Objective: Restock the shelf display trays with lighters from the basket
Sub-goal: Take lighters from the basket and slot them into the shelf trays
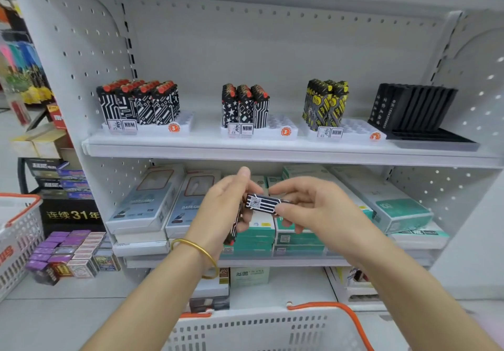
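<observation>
In front of the lower shelf my two hands meet on a black-and-white patterned lighter (pixel 263 202) lying sideways. My right hand (pixel 313 206) pinches its right end between thumb and fingers. My left hand (pixel 226 206) grips several more lighters (pixel 234 230) that hang below the palm, and its fingertips touch the sideways lighter's left end. On the upper shelf stand three white display trays: the left tray (pixel 180 125), the middle tray (pixel 281 129) and the right tray (pixel 354 129), each partly filled with upright lighters. The white basket (pixel 245 329) with an orange handle sits at the bottom edge.
A black tray (pixel 425 136) with black lighters stands at the shelf's far right. Boxed goods (pixel 403 208) fill the lower shelf behind my hands. A second basket (pixel 16 230) is at the left edge beside stacked card packs (pixel 68 252).
</observation>
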Available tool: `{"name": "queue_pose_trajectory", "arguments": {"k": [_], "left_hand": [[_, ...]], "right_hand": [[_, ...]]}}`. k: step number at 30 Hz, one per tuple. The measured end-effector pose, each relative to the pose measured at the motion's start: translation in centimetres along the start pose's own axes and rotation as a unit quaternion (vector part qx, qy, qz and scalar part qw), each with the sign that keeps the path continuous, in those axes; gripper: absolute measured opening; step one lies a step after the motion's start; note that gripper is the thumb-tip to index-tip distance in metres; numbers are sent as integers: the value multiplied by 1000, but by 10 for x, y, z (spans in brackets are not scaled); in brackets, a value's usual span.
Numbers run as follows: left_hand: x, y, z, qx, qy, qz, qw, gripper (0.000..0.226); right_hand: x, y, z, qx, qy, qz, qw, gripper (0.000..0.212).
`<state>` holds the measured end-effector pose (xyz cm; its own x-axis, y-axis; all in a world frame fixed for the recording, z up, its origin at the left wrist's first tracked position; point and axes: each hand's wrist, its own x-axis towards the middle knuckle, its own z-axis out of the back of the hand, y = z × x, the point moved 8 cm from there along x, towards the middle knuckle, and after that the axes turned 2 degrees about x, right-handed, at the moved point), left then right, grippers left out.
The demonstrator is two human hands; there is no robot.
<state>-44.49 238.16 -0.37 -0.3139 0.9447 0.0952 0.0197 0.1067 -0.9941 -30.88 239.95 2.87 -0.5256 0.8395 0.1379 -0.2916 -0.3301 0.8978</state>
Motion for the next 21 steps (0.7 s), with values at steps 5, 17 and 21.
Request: {"name": "queue_pose_trajectory", "arguments": {"k": [5, 17, 21], "left_hand": [[-5, 4, -11, 22, 58, 15, 998, 22], [-25, -13, -36, -172, 121, 86, 974, 16], [-24, -36, -42, -175, 128, 87, 972, 31]], "right_hand": [[0, 3, 19, 72, -51, 20, 996, 21], [-5, 30, 37, 132, -41, 65, 988, 18], [3, 52, 49, 89, -37, 84, 992, 18]]}}
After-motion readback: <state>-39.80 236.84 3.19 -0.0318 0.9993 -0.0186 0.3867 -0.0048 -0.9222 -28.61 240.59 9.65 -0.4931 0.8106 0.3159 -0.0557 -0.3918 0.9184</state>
